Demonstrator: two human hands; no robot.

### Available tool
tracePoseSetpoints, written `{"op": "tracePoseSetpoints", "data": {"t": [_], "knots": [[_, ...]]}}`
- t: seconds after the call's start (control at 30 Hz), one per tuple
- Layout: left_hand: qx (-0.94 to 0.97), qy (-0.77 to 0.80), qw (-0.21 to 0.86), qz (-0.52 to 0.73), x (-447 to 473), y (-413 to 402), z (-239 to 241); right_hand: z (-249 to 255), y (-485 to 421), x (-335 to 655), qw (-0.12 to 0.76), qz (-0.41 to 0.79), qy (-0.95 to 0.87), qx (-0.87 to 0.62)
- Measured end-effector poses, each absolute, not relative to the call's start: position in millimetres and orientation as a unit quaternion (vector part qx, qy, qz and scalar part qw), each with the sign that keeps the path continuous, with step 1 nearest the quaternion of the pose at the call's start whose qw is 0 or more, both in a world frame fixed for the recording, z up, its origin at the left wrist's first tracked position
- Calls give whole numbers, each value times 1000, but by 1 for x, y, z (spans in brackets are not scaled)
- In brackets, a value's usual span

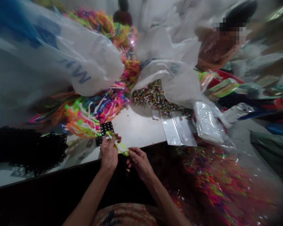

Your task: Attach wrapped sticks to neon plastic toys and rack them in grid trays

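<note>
Holding a yellow-green strip (118, 145) between them, both hands work at the white table's (141, 128) near edge; the left hand (108, 153) pinches its upper-left end, the right hand (138, 160) its lower-right end; its long axis slants between them, apparently over a black perforated card (105, 130).

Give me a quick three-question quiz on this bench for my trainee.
1. True or false: both hands grip one yellow-green packet.
2. What lies under the left hand? A) black grid tray B) red bowl C) silver pouch
3. Fill in: the right hand pinches the packet's ____ end.

Key: 1 true. 2 A. 3 right.
</note>
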State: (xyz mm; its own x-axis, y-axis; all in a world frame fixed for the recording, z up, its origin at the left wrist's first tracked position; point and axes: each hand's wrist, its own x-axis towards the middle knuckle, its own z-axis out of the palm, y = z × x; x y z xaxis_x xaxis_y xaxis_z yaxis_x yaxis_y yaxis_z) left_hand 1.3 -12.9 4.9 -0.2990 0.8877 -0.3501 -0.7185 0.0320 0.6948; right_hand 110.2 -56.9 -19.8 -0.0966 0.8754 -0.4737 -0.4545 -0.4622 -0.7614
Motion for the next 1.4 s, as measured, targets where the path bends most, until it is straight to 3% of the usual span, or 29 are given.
{"op": "tracePoseSetpoints", "data": {"t": [0.1, 0.2, 0.3, 0.4, 0.5, 0.7, 0.87, 0.93, 1.17, 1.4], "knots": [[127, 422, 549, 711, 2, -21, 13, -26, -55, 105, 516, 689, -161, -483], [182, 453, 579, 653, -17, -30, 20, -23, -41, 120, 502, 677, -189, -504], [317, 504, 665, 451, -46, -34, 22, -8, -33, 141, 432, 664, -309, -526], [481, 501, 683, 224, -60, -34, 16, 7, -34, 147, 360, 664, -415, -506], [567, 406, 707, 119, -52, -38, 5, 15, -39, 138, 332, 673, -444, -490], [517, 400, 731, 193, -40, -48, -4, 11, -42, 135, 363, 643, -461, -493], [494, 423, 729, 215, -42, -50, 0, 10, -43, 140, 281, 588, -587, -480], [496, 434, 718, 225, -42, -50, 0, 10, -42, 139, 286, 560, -587, -510], [478, 448, 722, 223, -42, -50, 3, 4, -33, 127, 411, 691, -359, -474], [450, 449, 745, 203, -47, -52, 16, 3, -33, 119, 406, 723, -339, -445]]}}
